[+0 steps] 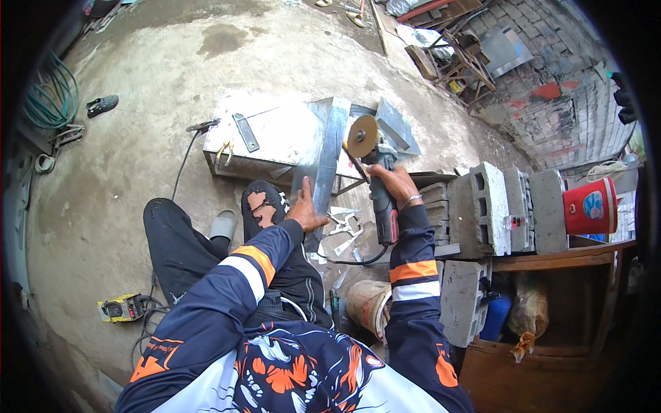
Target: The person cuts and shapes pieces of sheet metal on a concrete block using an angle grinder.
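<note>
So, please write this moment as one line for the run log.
left hand: touching long grey metal piece | right hand: gripping dark handheld angle grinder | grinder disc: round, tan

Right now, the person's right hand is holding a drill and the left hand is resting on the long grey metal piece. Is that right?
Almost! The tool in the right hand is an angle grinder, not a drill: the head view shows its round tan disc. The left hand is resting on the long grey metal piece.
</note>
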Motion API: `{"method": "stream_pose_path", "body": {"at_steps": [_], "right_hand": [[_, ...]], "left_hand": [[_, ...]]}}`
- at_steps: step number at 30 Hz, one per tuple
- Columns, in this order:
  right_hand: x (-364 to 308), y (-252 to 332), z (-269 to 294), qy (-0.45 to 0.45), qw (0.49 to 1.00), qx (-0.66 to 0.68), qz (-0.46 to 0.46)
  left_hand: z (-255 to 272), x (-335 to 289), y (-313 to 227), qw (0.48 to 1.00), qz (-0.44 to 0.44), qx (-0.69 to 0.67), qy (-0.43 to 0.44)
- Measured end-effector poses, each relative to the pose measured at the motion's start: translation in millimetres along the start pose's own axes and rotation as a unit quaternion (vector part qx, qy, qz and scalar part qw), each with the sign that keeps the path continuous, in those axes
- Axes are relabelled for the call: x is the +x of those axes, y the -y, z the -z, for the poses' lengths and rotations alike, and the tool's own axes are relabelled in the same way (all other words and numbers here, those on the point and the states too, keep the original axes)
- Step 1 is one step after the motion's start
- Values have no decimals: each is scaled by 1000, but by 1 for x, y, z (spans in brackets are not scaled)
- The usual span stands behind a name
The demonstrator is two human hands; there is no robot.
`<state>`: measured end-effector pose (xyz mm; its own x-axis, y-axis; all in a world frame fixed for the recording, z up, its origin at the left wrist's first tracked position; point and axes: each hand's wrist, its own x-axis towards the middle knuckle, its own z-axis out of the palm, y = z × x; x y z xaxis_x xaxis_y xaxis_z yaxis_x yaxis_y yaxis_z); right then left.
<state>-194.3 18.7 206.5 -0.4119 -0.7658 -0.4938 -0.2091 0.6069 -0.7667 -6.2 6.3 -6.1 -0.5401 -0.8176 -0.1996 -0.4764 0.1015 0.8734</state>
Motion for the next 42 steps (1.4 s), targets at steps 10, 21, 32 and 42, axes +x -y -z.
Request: {"method": "stream_pose_path", "body": {"at_steps": [10, 21, 32, 42], "right_hand": [[8, -95, -9, 51, 923, 381, -25], [57, -111, -75, 106, 820, 560, -52], [76, -125, -92, 34, 781, 619, -77], [74, -148, -75, -47, 791, 605, -78]], "left_hand": [[8, 2, -23, 998, 37, -24, 42], [-12, 16, 5, 1000, -7, 4, -27], [-2, 36, 44, 988, -85, 72, 110], [33, 46, 8, 958, 39, -195, 208]]}}
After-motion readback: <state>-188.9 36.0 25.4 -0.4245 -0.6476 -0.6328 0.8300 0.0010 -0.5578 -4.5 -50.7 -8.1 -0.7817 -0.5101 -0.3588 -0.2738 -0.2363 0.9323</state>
